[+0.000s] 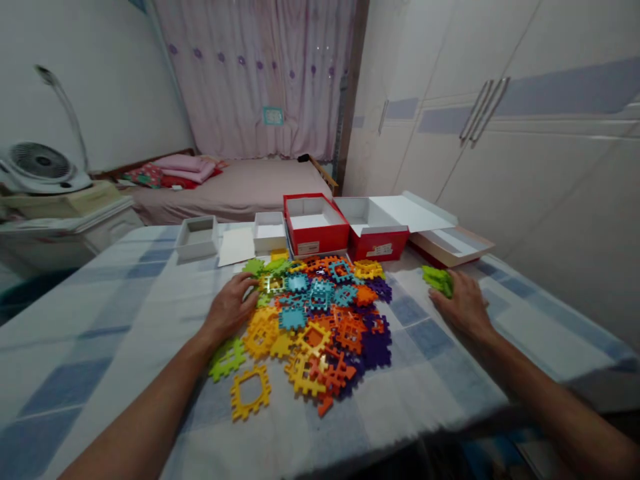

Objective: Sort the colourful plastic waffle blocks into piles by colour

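A heap of interlocking plastic building pieces (320, 320) in yellow, orange, blue, purple and green lies on the table in front of me. My left hand (233, 303) is at the heap's left edge, its fingers and thumb apart and touching the pieces there. Away to the right of the heap, my right hand (463, 300) is closed around several bright green building pieces (437, 280). A yellow square frame piece (250, 393) lies at the near left of the heap. Beside my left wrist are loose green pieces (227, 360).
Behind the heap stand two open red boxes (317, 239) with white insides. Small grey-white trays (197, 252) and a white card (237, 245) are left of them. A shallow lid (453, 243) lies at the right. A checked cloth (100, 320) covers the table.
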`<state>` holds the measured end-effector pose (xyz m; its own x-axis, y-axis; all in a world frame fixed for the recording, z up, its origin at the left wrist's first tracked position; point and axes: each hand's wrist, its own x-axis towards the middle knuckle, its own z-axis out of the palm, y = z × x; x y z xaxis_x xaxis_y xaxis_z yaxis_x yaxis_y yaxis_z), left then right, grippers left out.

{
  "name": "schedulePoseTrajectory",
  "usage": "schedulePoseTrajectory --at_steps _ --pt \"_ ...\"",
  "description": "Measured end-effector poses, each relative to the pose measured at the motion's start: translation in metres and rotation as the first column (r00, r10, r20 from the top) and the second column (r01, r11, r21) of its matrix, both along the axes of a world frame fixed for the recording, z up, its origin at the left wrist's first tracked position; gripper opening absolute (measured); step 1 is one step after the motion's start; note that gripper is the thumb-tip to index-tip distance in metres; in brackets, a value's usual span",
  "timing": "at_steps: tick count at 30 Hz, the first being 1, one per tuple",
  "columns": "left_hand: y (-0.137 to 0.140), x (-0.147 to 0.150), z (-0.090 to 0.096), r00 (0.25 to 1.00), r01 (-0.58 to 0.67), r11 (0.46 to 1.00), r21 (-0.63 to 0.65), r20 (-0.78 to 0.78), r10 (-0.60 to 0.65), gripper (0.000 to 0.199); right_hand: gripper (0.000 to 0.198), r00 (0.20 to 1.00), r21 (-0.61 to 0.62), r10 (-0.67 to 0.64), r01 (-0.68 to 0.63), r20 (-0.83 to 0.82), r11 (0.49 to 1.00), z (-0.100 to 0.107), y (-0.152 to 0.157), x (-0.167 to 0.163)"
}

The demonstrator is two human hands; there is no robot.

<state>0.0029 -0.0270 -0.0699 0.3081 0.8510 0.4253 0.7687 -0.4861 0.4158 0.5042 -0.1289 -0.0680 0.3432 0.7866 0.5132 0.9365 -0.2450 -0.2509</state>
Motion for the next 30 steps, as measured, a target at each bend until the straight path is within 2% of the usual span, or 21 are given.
schedulePoseTrajectory --at_steps 1,3,5,8,10,13,16,19,22,25,28,30 --pt "0.000 0.000 0.000 1.000 -0.001 1.000 0.002 0.004 0.001 0.032 0.053 0.999 0.037 0.028 -0.029 0.027 0.999 0.005 0.000 -0.010" --pt "-0.001 0.001 -0.001 1.000 -0.003 1.000 0.002 0.015 0.003 0.029 0.049 0.983 0.105 0.177 -0.181 0.047 0.978 0.019 0.000 -0.039" --pt "-0.002 0.003 0.000 1.000 -0.001 1.000 -0.003 0.031 0.001 0.028 0.047 0.924 0.126 0.381 -0.382 0.033 0.916 0.037 0.005 -0.077" --pt "-0.003 0.004 0.001 0.998 0.002 1.000 0.001 0.059 -0.002 0.024 0.042 0.783 0.083 0.621 -0.617 -0.039 0.783 0.062 0.025 -0.145" --pt "-0.004 0.005 0.002 0.997 0.006 1.000 0.006 0.074 -0.006 0.021 0.042 0.661 0.040 0.744 -0.744 -0.098 0.667 0.072 0.046 -0.191" --pt "-0.006 0.006 0.004 0.996 0.012 1.000 0.006 0.086 -0.013 0.018 0.050 0.532 -0.077 0.842 -0.847 -0.095 0.526 0.073 0.083 -0.250" --pt "-0.009 0.007 0.007 0.995 0.018 1.000 0.017 0.100 -0.020 0.015 0.061 0.460 -0.243 0.884 -0.871 -0.091 0.428 0.064 0.118 -0.291" --pt "-0.011 0.010 0.009 0.991 0.040 0.999 0.023 0.123 -0.043 0.013 0.063 0.479 -0.386 0.870 -0.829 -0.118 0.405 0.054 0.138 -0.309" --pt "-0.012 0.012 0.011 0.988 0.078 0.997 0.015 0.134 -0.079 0.012 0.048 0.539 -0.431 0.834 -0.784 -0.115 0.447 0.050 0.142 -0.305" --pt "-0.012 0.013 0.012 0.987 0.078 0.997 -0.005 0.138 -0.077 0.012 0.037 0.550 -0.383 0.832 -0.784 -0.067 0.488 0.049 0.133 -0.286" --pt "-0.013 0.013 0.013 0.989 0.035 0.999 -0.035 0.144 -0.030 0.013 0.032 0.514 -0.310 0.856 -0.824 -0.058 0.474 0.050 0.122 -0.263" --pt "-0.013 0.013 0.014 0.987 0.016 0.998 -0.064 0.161 -0.006 0.015 0.028 0.559 -0.265 0.824 -0.812 -0.095 0.520 0.052 0.116 -0.250"
